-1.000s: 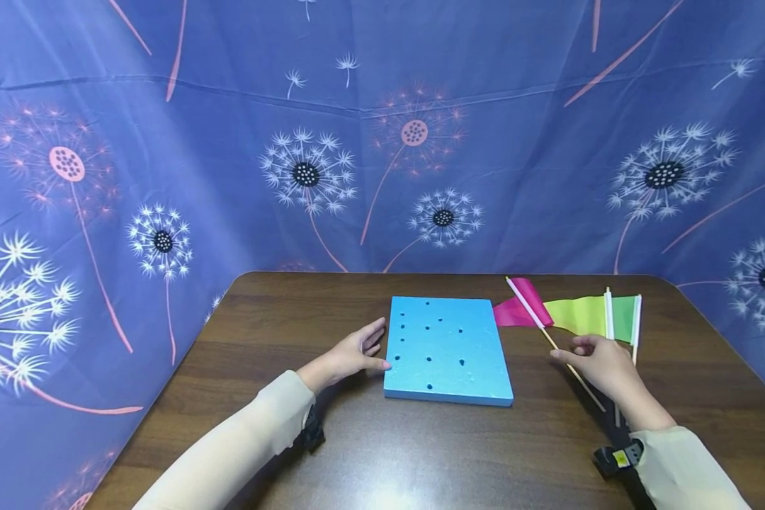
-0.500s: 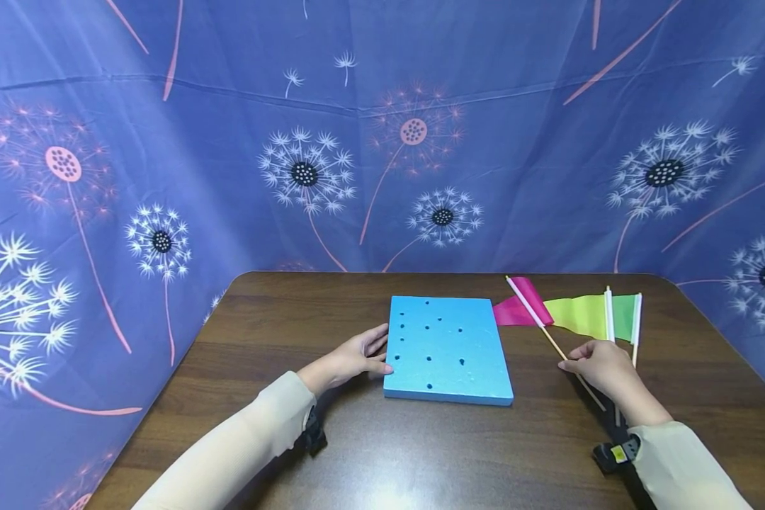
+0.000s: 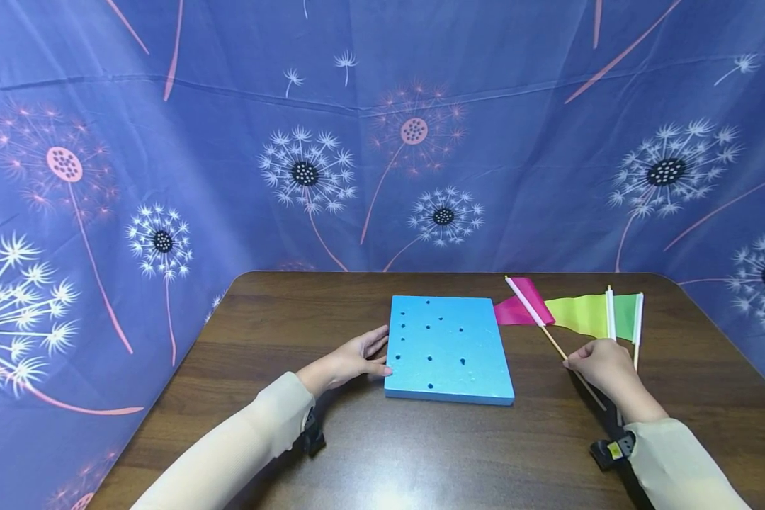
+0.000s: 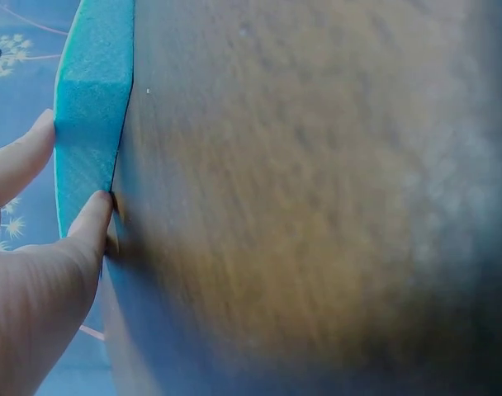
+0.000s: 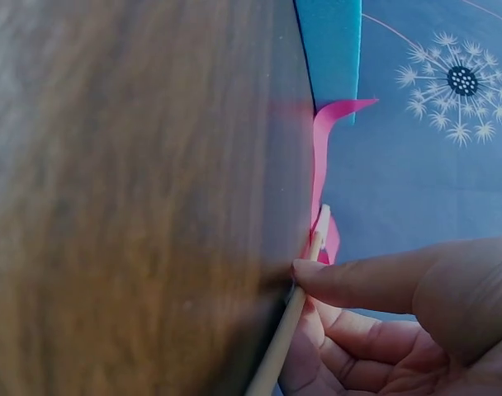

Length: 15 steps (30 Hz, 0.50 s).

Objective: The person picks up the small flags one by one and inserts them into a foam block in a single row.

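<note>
A square blue board [image 3: 449, 347] with several small holes lies at mid-table. My left hand [image 3: 353, 360] is at its left side, fingers extended, fingertips touching the edge; the left wrist view shows them against the board's side [image 4: 92, 107]. To the right, my right hand [image 3: 608, 370] pinches the wooden stick of a pink flag [image 3: 535, 296] between thumb and fingers. In the right wrist view the stick [image 5: 277, 342] runs under the thumb, with the pink cloth [image 5: 319, 165] beyond. Flag and stick still lie slanted, close to the tabletop.
A yellow-green flag [image 3: 580, 315] and a green flag [image 3: 626, 312] lie right of the pink one, their lower sticks partly behind the right hand. The brown wooden table [image 3: 280, 312] ends at a blue dandelion-print cloth [image 3: 523, 142].
My right hand has shifted slightly right and down along the pink flag's stick, its fingertips drawing in on it. The left hand has settled slightly lower at the board's edge. The board stays put.
</note>
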{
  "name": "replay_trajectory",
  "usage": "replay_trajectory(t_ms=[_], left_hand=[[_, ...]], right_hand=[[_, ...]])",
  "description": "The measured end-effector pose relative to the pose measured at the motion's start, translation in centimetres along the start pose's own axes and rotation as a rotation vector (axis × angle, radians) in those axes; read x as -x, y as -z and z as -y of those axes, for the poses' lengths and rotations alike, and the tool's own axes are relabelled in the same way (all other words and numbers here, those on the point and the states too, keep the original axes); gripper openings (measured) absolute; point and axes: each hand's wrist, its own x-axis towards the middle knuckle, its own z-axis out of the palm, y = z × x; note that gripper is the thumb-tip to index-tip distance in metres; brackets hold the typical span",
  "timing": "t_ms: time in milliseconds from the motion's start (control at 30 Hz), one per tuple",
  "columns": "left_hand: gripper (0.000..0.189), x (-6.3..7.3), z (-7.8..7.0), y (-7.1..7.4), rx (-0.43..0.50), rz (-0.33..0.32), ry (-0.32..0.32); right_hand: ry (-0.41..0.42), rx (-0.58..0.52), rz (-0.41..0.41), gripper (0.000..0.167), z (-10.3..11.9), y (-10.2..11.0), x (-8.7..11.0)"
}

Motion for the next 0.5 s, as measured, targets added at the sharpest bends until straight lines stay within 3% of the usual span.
replay_trajectory(t_ms=[267,500], left_hand=[[0.088,0.11,-0.05,-0.14,-0.01,0.01,-0.007],[0.088,0.06,0.17,-0.18,0.004,0.01,-0.001]], right_hand=[[-0.038,-0.02,0.049,0.026,-0.11,0.11,-0.47],[-0.102,-0.2,0.113,0.028,-0.15,0.15,-0.49]])
